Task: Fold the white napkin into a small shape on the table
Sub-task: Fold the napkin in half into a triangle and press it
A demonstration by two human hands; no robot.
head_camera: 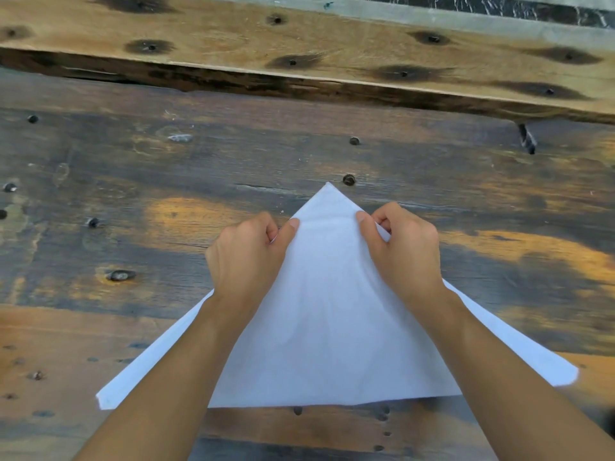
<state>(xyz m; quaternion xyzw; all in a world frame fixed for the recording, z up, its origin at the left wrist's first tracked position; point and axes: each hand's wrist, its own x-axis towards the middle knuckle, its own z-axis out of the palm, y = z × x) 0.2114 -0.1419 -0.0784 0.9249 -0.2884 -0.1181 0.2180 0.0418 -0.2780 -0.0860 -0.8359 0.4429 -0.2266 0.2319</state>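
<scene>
Both the left hand (248, 252) and right hand (401, 249) pinch the napkin (332, 327) near its apex, mid-fold, probably needing a pressed crease next.

Dark weathered plank table (133, 181), nail heads (348, 180); paler plank (299, 38) behind.
</scene>
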